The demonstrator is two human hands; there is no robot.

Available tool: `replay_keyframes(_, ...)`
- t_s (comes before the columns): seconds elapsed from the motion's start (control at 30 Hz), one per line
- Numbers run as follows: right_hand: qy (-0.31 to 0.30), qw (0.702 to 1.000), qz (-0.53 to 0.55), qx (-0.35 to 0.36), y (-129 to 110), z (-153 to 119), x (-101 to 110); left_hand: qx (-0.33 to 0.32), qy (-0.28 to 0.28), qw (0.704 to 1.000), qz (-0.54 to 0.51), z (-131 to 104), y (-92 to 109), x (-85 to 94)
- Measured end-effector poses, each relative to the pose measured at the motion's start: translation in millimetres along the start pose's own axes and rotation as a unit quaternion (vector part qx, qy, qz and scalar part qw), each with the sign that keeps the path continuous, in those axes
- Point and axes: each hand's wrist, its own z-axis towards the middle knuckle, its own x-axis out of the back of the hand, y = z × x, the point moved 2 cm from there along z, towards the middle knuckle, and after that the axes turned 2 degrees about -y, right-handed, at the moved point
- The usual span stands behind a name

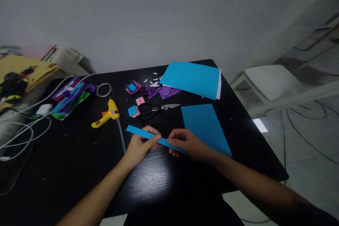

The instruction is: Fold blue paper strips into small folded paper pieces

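At the near side, above the black tabletop (pixel 79 169), the left hand (pixel 139 146) and right hand (pixel 188 143) pinch a blue paper strip (pixel 144 133), fingers closed on it. Farther, scissors (pixel 159 108) lie right of a yellow glue gun (pixel 107 113); blue sheets (pixel 192 77) lie far right.

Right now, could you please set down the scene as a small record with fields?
Left hand: pinches the blue strip
Right hand: pinches the same strip, nearer its other end
Scissors: lying beyond the hands
Glue gun: yellow, lying left of the scissors
Near blue sheet: flat, partly behind the right hand and forearm
Far blue sheet: partly covering white paper
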Motion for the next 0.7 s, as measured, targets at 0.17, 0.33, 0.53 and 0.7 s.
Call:
replay_keyframes(0.17,-0.008,1.000,-0.013,0.000,-0.2,-1.2,-0.4,0.012,-0.030,0.999,0.011,-3.4,0.4,-4.9)
replay_keyframes(0.33,-0.011,1.000,-0.014,0.003,-0.4,-1.6,-0.9,0.014,-0.028,0.999,0.016,-4.5,1.6,-5.4)
replay_keyframes(0.53,-0.005,1.000,-0.022,0.000,-1.6,-2.3,-1.4,0.021,-0.020,0.999,0.015,-3.9,2.0,-6.3)
replay_keyframes(0.7,-0.005,1.000,-0.022,0.001,-0.5,-2.4,-0.6,0.023,-0.015,1.000,0.014,-3.4,1.9,-6.0)
